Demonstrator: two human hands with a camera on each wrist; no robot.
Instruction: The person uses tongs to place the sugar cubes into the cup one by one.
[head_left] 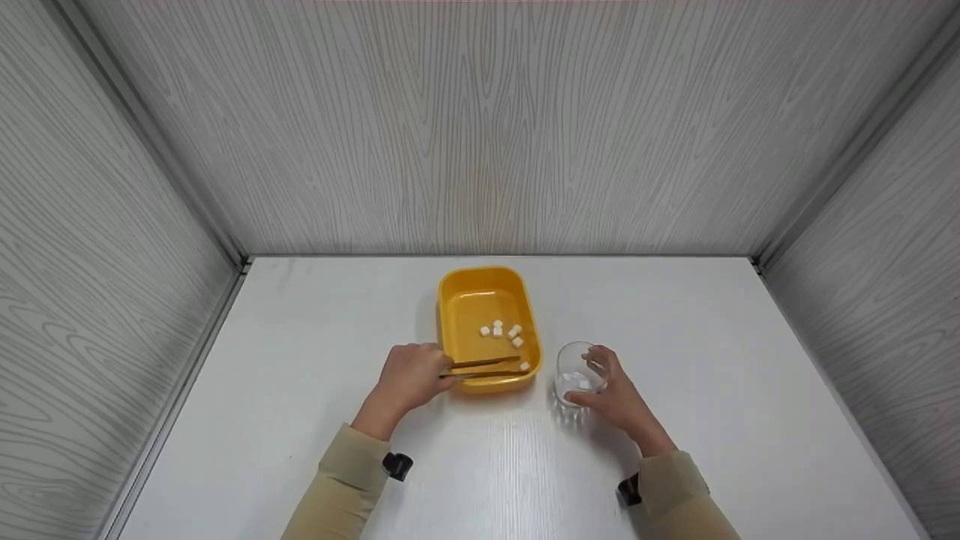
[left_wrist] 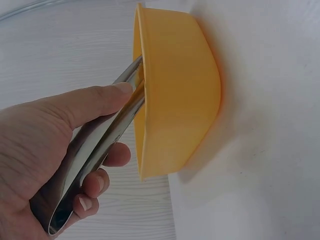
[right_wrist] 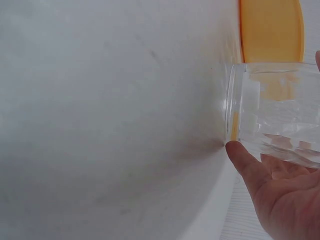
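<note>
My left hand [head_left: 411, 375] grips metal tongs [left_wrist: 87, 142], whose arms stand slightly apart. Their tips reach over the near rim into a yellow plastic tub [head_left: 467, 341]. Close by the tips lies a white cube [head_left: 524, 366]; several more white cubes [head_left: 497, 331] are scattered farther up the tub floor. To the right of the tub, my right hand [head_left: 621, 397] holds a clear glass [right_wrist: 272, 112] from its right side, thumb low near the base in the right wrist view. White pieces [head_left: 583, 383] show at the bottom of the glass.
The white tabletop [head_left: 337, 315] carries the tub and the glass. Wood-grain panels [head_left: 487, 135] enclose it at the back and on both sides. A black band [head_left: 397, 466] is worn on the left wrist, another [head_left: 629, 490] on the right.
</note>
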